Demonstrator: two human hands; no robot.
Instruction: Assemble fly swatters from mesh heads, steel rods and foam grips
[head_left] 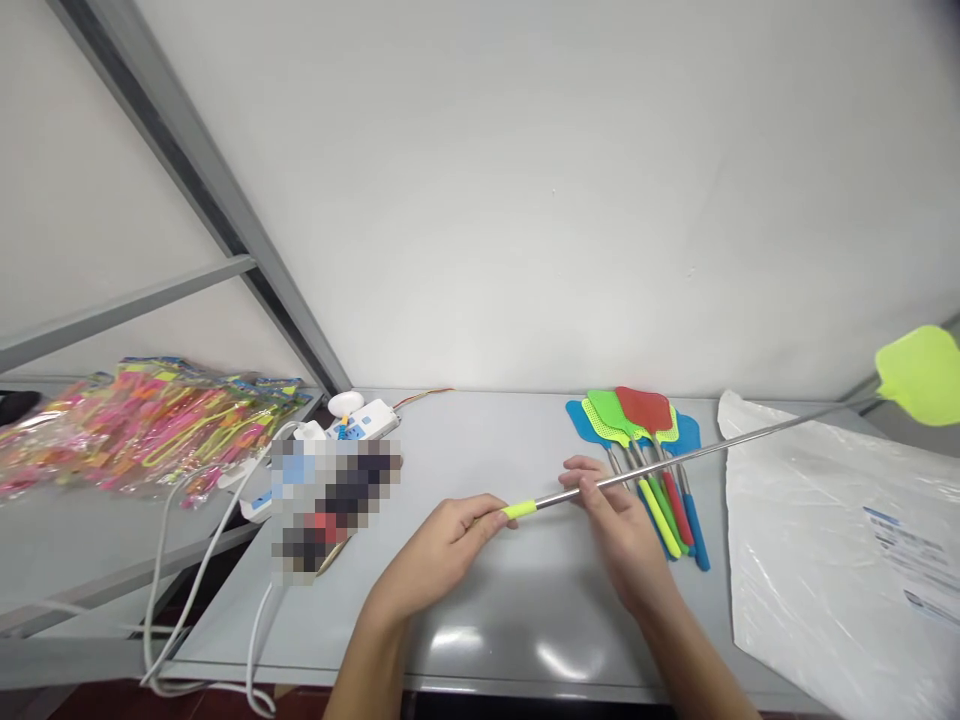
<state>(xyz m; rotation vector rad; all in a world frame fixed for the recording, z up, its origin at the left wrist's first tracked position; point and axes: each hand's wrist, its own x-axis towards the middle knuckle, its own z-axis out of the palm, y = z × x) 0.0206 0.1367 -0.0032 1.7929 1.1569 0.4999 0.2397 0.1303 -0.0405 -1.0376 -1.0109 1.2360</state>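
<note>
A fly swatter with a yellow-green head [921, 374] and a long metal rod is held across my view, its head far to the right. My left hand [450, 540] is closed around its yellow-green handle. On the rod rests my right hand [619, 520], thumb on the near side and fingers behind, steadying it. Just beyond that hand lies a fanned pile of shorter fly swatters with red [645, 408], green and blue heads. Their coloured handles point toward me, partly covered by the right hand.
A white plastic mailing bag [832, 530] with labels covers the right side of the grey table [480, 430]. Power strips [367, 422], white cables [206, 570] and a blurred-out object sit at left. Beyond the metal frame [247, 260], packaged colourful items [172, 420] are heaped.
</note>
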